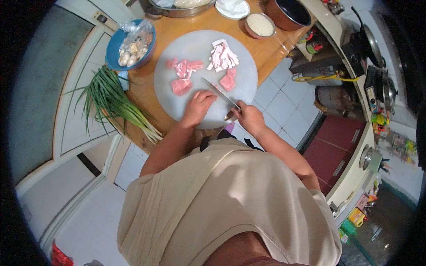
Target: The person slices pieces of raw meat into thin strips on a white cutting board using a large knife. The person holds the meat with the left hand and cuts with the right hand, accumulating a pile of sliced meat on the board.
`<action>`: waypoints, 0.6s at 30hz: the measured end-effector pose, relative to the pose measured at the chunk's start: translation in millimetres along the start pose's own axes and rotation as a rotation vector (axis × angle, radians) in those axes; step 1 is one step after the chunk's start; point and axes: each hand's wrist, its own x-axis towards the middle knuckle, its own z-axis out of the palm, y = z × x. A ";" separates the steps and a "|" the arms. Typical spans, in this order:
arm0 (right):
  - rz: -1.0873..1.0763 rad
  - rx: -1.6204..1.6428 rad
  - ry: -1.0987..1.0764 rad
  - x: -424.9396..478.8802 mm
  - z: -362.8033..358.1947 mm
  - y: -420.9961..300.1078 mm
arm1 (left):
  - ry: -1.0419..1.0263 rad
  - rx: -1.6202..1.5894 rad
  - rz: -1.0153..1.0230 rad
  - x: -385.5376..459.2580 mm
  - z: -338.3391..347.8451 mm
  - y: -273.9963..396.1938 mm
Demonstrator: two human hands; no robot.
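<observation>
My right hand [250,116] grips a kitchen knife [221,94] by its handle, the blade slanting up and left over a round, whitish cutting board [169,108]. My left hand [199,105] rests on the board left of the blade, its fingers bent and close together; whether meat lies under them cannot be made out. A small bit of pink meat [216,87] shows by the blade. Beyond it sit a larger pink piece [227,81] and a pile of pale, fatty strips [223,56]. Pink meat strips [185,67] and a meat chunk [181,86] lie on the left side.
Green onions [116,99] hang over the left edge of the wooden table [199,21]. Above them stands a blue bowl [109,55] of garlic bulbs [131,60]. A bowl of rice [260,25] and a brown pot [283,18] stand at the far right.
</observation>
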 end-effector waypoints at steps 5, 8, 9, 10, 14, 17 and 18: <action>0.021 -0.035 -0.102 -24.7 -23.8 3.8 | 0.018 -0.006 -0.015 -1.9 2.6 -1.8; 0.019 -0.045 -0.138 -22.4 -17.8 10.7 | 0.004 -0.018 -0.019 0.4 2.8 -1.3; 0.026 -0.054 -0.151 -19.1 -12.5 13.2 | -0.006 -0.026 -0.023 0.5 2.4 -0.6; 0.022 -0.058 -0.144 -13.0 -6.8 9.6 | -0.011 -0.019 -0.019 0.1 1.9 -0.8; -0.001 -0.023 -0.097 8.0 4.5 -0.5 | -0.026 0.028 0.004 2.7 -0.3 -1.4; 0.012 0.015 -0.087 9.2 3.8 2.4 | -0.013 0.007 -0.009 -4.4 2.9 -4.7; 0.021 0.024 -0.083 6.4 0.6 1.4 | -0.002 -0.011 -0.019 -3.6 1.5 -3.8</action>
